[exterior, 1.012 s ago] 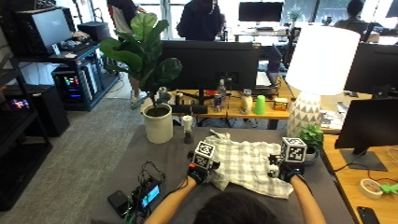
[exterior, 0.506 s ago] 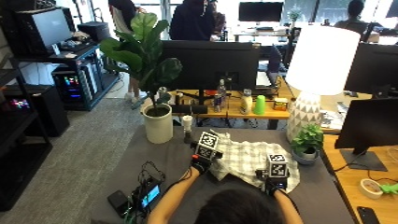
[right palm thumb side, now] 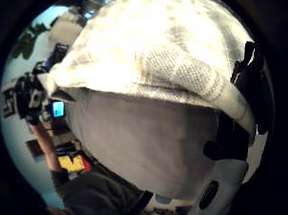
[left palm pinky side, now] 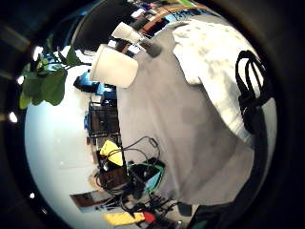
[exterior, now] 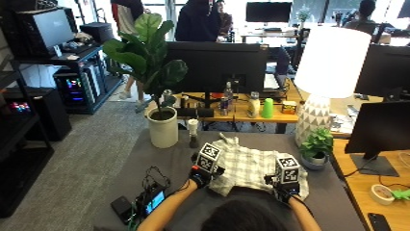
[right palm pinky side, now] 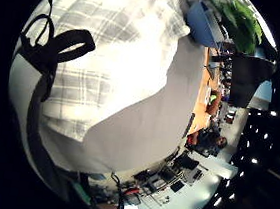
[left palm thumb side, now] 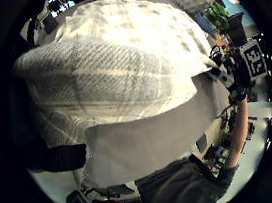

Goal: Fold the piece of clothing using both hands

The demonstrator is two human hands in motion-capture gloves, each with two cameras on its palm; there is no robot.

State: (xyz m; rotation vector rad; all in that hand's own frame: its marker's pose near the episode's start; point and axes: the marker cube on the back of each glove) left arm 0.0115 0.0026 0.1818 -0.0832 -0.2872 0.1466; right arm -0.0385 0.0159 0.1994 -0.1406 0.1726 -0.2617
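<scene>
A white and green checked shirt point(exterior: 253, 163) lies rumpled on the grey table point(exterior: 160, 163), in front of the person. My left hand point(exterior: 202, 175) grips its near left edge, and my right hand point(exterior: 282, 187) grips its near right edge. The left thumb side palm view shows the held hem of the shirt point(left palm thumb side: 130, 57) raised off the table, with the right hand point(left palm thumb side: 238, 73) at its far corner. Seen from the right thumb side, the shirt point(right palm thumb side: 178, 55) likewise arches over the bare table point(right palm thumb side: 141, 137). The rest of the shirt point(right palm pinky side: 111, 46) lies spread away from the hands.
A white pot with a large plant point(exterior: 162, 129) and a small bottle point(exterior: 193, 137) stand at the table's far left. A white lamp point(exterior: 320, 96) and a small potted plant point(exterior: 317, 149) stand at the right. A device with cables point(exterior: 150, 197) lies at the near left.
Both hands have drawn back toward the person with the shirt's near edge. The right hand also moved inward, to the left.
</scene>
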